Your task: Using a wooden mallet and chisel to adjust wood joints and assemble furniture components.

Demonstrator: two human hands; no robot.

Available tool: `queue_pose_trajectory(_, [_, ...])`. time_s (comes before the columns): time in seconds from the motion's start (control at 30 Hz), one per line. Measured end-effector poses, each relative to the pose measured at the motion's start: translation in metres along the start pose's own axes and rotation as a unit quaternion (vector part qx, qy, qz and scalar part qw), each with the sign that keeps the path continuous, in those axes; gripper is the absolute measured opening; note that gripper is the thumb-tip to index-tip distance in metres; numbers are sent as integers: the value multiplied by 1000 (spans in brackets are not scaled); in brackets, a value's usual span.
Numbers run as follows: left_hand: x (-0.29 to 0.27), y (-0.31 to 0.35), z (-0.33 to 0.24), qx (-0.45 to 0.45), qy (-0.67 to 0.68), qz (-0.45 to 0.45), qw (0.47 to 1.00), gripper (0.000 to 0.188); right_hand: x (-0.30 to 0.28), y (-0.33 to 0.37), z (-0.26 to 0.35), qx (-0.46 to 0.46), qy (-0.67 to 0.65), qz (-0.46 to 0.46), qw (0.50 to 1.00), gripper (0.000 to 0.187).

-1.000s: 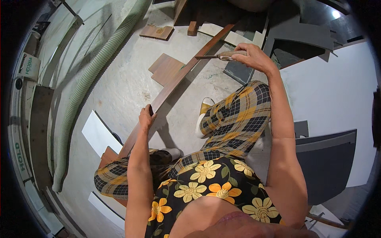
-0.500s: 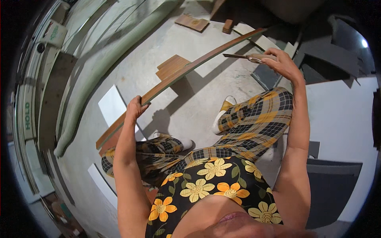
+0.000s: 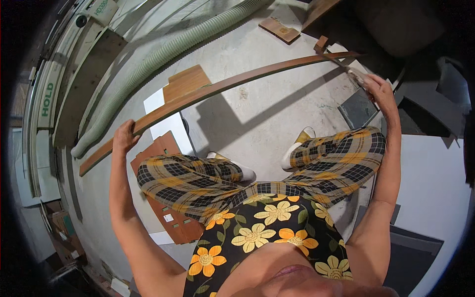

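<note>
A long, narrow wooden strip (image 3: 247, 75) slants across the space before me, its far end up at the right. My left hand (image 3: 126, 135) is wrapped round the strip near its lower left end. In my right hand (image 3: 380, 91) is a narrow-bladed hand tool (image 3: 357, 76) with a pale handle. Its dark blade points up and left, and in the picture it crosses the strip's far end. Whether blade and strip touch, I cannot tell. Behind the strip lies a flat wooden board (image 3: 185, 83) on the floor, partly covered by it.
A ribbed green hose (image 3: 163, 57) runs along the floor at the left. By my left leg lie a brown slotted panel (image 3: 170, 215) and a white panel (image 3: 170, 129). A dark tile-like piece (image 3: 357, 108) and a large white sheet (image 3: 430, 183) are at the right.
The strip has swung to a flatter slant, my left hand moving left with it. My right hand has moved right, bringing the tool's blade across the strip's far end. My view has shifted.
</note>
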State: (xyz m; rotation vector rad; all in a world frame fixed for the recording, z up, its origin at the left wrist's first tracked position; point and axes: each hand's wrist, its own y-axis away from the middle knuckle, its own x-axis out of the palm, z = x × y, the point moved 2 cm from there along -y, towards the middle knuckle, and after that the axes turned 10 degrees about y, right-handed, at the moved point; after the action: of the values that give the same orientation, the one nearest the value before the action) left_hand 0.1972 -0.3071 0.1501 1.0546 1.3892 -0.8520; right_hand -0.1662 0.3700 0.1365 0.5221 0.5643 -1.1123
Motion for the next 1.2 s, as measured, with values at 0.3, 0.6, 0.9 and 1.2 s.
queue_pose_trajectory(0.3, [33,109,56,-72,-3,-16,997,39,28,-33,15,125,-388,-42,912,28])
queue_pose_trajectory(0.6, [58,126,61,-45,24,-70,996,35,283,-90,-69,284,-302,124,902,21])
queue_pose_trajectory(0.9, [61,176,78,-41,14,-79,996,47,380,-58,-8,283,-621,53,729,20])
queue_pose_trajectory(1.2, [75,237,102,-61,-48,-103,992,31,414,-43,8,258,-643,67,718,26])
